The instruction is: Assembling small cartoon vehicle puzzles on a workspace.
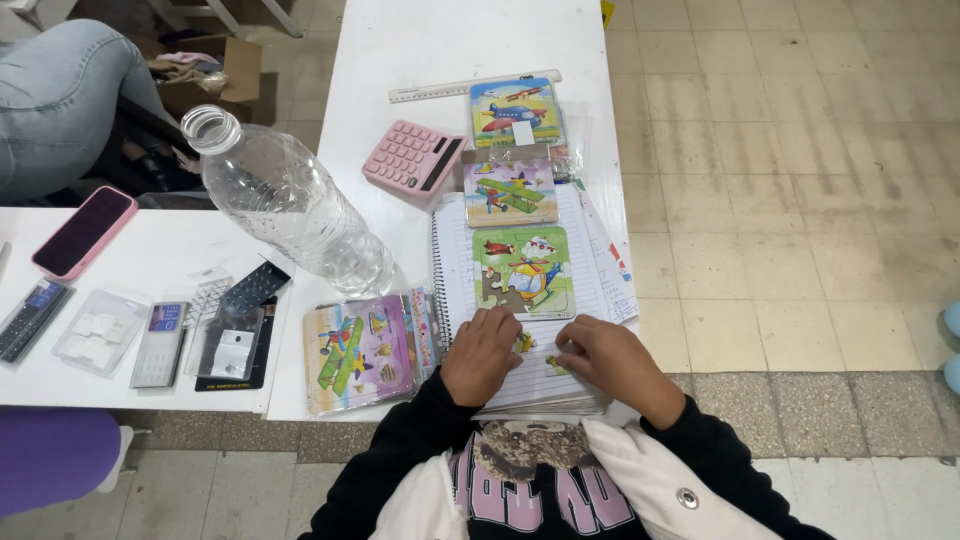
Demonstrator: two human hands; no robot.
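My left hand (pixel 482 355) and my right hand (pixel 612 360) rest close together on a spiral notebook (pixel 590 280) at the table's near edge. Small loose puzzle pieces (pixel 524 343) lie between and under the fingers; my right fingertips touch one. Just beyond the hands, on the notebook, lies a green-framed aeroplane jigsaw board (pixel 523 270) with a piece gap at its lower left. Farther up lie a second plane puzzle (pixel 510 192) and a third one (pixel 516 110) in clear wrap.
A pink calculator (pixel 412 158), a ruler (pixel 470 86) and a large clear plastic bottle (pixel 290 200) sit on the white table (pixel 420 50). A stack of wrapped puzzles (pixel 360 352) lies left of my hands. The left table holds a pink phone (pixel 84 230), calculators and small cases. Another person's legs show at far left.
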